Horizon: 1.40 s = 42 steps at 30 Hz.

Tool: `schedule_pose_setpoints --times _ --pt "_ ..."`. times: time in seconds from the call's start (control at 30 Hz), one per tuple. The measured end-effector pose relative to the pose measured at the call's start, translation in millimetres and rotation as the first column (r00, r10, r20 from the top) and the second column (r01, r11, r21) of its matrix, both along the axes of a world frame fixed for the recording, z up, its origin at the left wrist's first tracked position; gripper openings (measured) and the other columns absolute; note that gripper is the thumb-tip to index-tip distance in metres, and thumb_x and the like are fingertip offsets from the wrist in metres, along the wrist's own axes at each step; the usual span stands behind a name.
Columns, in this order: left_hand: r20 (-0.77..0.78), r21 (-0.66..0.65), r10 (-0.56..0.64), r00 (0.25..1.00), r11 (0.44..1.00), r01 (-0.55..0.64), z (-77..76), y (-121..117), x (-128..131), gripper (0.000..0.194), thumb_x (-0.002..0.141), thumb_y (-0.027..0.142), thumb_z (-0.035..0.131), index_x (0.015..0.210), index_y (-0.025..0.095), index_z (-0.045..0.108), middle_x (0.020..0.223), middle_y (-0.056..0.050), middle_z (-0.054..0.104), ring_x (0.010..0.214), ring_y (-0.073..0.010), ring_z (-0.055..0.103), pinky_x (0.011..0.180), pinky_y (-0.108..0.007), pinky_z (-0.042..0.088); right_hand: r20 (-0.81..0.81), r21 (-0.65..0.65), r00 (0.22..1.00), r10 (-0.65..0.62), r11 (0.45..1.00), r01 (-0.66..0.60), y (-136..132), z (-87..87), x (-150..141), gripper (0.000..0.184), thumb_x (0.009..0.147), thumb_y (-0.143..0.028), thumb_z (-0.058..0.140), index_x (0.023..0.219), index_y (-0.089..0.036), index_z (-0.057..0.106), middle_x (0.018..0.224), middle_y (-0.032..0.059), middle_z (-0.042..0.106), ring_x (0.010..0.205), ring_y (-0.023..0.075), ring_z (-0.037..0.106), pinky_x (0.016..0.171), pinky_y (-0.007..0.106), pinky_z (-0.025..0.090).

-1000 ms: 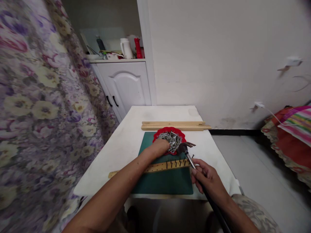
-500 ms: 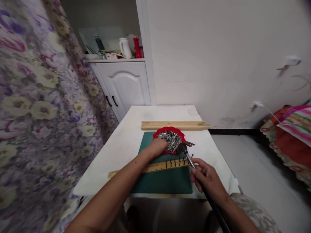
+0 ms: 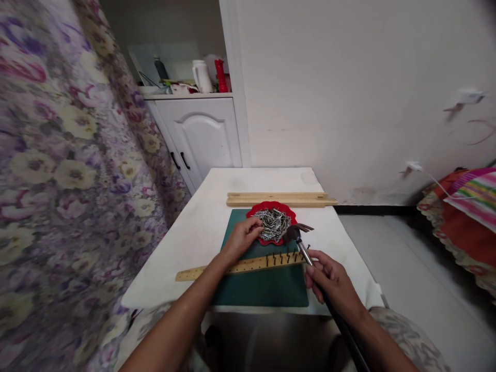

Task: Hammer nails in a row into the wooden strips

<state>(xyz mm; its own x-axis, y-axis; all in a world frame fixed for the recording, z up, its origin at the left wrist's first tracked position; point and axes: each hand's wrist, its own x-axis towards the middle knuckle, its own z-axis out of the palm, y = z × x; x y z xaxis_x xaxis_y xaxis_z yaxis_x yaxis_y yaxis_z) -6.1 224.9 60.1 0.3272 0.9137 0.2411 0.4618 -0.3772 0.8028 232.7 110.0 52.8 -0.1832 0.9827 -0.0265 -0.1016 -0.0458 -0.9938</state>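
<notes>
The fingers [image 3: 256, 223] of the left hand [image 3: 241, 236] are bunched, tips nearly together, at the left edge of a red dish [image 3: 291, 212] heaped with loose nails [image 3: 276, 225]; whether they pinch a nail I cannot tell. The right hand [image 3: 334, 281] has its fingers wrapped around a hammer [image 3: 305, 252]. The hammer's long axis slants from the person's right side forward and leftward, head at the far end, claw aimed right, black handle running back toward the body. Below the dish, a wooden strip [image 3: 250, 265] lies across a green mat [image 3: 259, 292], its long axis left to right, right end slightly farther away. Upright nails [image 3: 281, 258] stand along its right part; small holes dot the rest. The mat lies on a white table [image 3: 174, 243].
</notes>
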Motion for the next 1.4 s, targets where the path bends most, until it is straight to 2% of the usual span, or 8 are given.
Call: schedule_pose_setpoints --times 0.13,0.27,0.37,0.5,0.73,0.87,1.2,1.4 --pt "0.263 -0.22 0.13 0.956 0.973 -0.072 -10.5 -29.5 -10.2 0.02 0.077 0.035 0.058 0.083 0.015 0.057 0.067 0.001 0.062 0.065 -0.0132 0.058 0.065 -0.023 0.044 0.008 0.015 1.0 -0.001 1.0 0.001 -2.1 1.4 -1.5 0.042 0.085 -0.041 0.056 0.117 -0.015 0.049 0.057 -0.005 0.056 0.033 0.0056 0.037 0.035 0.018 0.027" --pt "0.242 -0.331 0.249 0.938 0.93 -0.162 -27.6 -52.1 -11.3 0.025 0.072 0.038 0.062 0.078 0.014 0.062 0.066 0.0 0.063 0.06 -0.0128 0.055 0.056 -0.021 0.04 0.025 0.025 0.999 0.023 0.999 -0.023 -4.7 2.0 -3.6 0.041 0.086 -0.04 0.055 0.118 -0.015 0.05 0.057 -0.0053 0.055 0.033 0.0057 0.038 0.035 0.018 0.026" --pt "0.186 -0.3 0.257 0.948 0.934 -0.194 -33.9 -58.5 -7.0 0.024 0.073 0.037 0.061 0.077 0.014 0.064 0.064 0.001 0.061 0.058 -0.012 0.052 0.053 -0.02 0.036 0.033 0.027 0.999 0.028 0.999 -0.029 -5.4 0.9 -5.0 0.04 0.087 -0.04 0.054 0.119 -0.016 0.05 0.057 -0.0055 0.056 0.033 0.0059 0.038 0.035 0.018 0.026" --pt "0.121 -0.235 0.237 0.964 0.95 -0.204 -34.5 -58.7 -3.8 0.022 0.075 0.036 0.058 0.076 0.015 0.065 0.065 0.001 0.061 0.06 -0.0128 0.053 0.053 -0.02 0.036 0.039 0.016 0.999 0.028 0.999 -0.029 -5.5 -1.7 -6.6 0.041 0.086 -0.041 0.055 0.118 -0.017 0.05 0.057 -0.0058 0.056 0.032 0.0063 0.038 0.035 0.018 0.026" --pt "-0.001 -0.081 0.164 0.986 0.983 -0.164 -33.0 -60.0 -4.4 0.015 0.078 0.028 0.054 0.075 0.018 0.065 0.075 -0.001 0.064 0.072 -0.016 0.057 0.065 -0.023 0.041 0.037 -0.006 0.998 0.059 0.998 -0.059 -8.4 -3.8 -10.6 0.04 0.086 -0.04 0.054 0.118 -0.017 0.049 0.057 -0.0053 0.056 0.033 0.0058 0.037 0.036 0.018 0.026" --pt "-0.008 -0.007 0.147 0.989 0.989 -0.147 -30.7 -62.2 -3.9 0.013 0.078 0.024 0.053 0.072 0.018 0.064 0.078 -0.002 0.063 0.074 -0.016 0.057 0.069 -0.024 0.042 0.041 -0.025 0.997 0.068 0.997 -0.067 -8.5 -2.7 -14.7 0.039 0.085 -0.04 0.056 0.117 -0.017 0.051 0.056 -0.0053 0.056 0.033 0.0059 0.038 0.035 0.018 0.027" --pt "-0.009 0.003 0.153 0.988 0.988 -0.153 -38.4 -62.5 -4.7 0.012 0.078 0.021 0.054 0.07 0.017 0.062 0.072 0.0 0.058 0.069 -0.0142 0.054 0.065 -0.023 0.039 0.078 -0.035 0.984 0.158 0.987 -0.156 -10.4 5.3 -45.2 0.036 0.085 -0.038 0.055 0.114 -0.017 0.051 0.055 -0.0067 0.055 0.032 0.0058 0.04 0.035 0.017 0.027" --pt "-0.007 -0.01 0.141 0.99 0.99 -0.141 -40.0 -61.9 -5.6 0.014 0.077 0.017 0.051 0.071 0.017 0.063 0.071 0.0 0.057 0.068 -0.0135 0.053 0.063 -0.022 0.038 0.136 -0.033 0.974 0.18 0.984 -0.177 -10.3 7.7 -50.6 0.036 0.084 -0.039 0.055 0.113 -0.017 0.054 0.053 -0.0075 0.053 0.032 0.006 0.04 0.035 0.016 0.029"
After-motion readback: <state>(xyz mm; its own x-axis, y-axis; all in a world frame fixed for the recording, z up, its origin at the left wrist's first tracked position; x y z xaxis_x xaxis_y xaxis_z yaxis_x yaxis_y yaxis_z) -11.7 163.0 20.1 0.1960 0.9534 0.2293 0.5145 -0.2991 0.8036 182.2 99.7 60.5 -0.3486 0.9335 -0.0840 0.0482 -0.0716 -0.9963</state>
